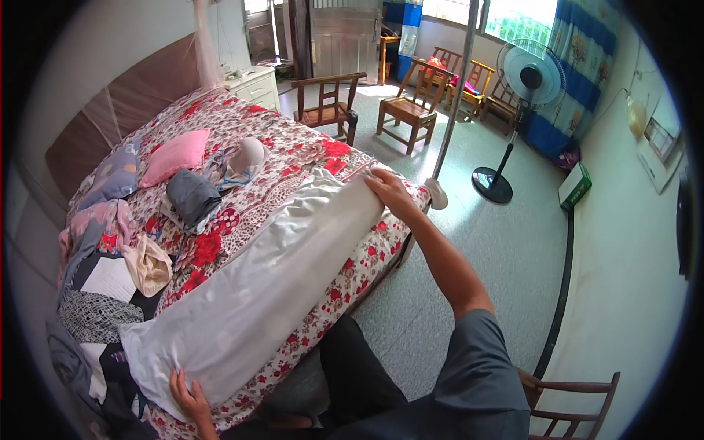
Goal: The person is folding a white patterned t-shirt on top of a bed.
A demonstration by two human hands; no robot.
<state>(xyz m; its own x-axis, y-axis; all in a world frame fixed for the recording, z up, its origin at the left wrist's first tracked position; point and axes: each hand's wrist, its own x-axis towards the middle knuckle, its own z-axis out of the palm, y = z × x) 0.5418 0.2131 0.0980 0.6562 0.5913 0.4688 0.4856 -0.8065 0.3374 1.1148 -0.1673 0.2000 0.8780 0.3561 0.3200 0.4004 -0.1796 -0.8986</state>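
Observation:
A long white cloth point(258, 286) lies across the near side of a bed, folded lengthwise, with wrinkles along its far edge. At its far right end my right hand point(385, 190) grips the edge, fingers bent over the fabric. My left hand point(190, 396) touches the near left end, its fingers a little apart on the cloth; whether they pinch it cannot be made out. Under the cloth spreads a red-and-white floral bedsheet point(308, 352). Beyond it sit a dark grey folded garment point(192, 201) and a beige bra point(247, 157) with blue straps.
Mixed clothes point(99, 313) pile up at the left, below a pink pillow point(176, 157) and a grey patterned pillow point(113, 173). A metal pole point(456, 93) rises by the bed corner. Wooden chairs point(410, 107), a standing fan point(531, 80) and a nearby chair point(577, 410) occupy the floor.

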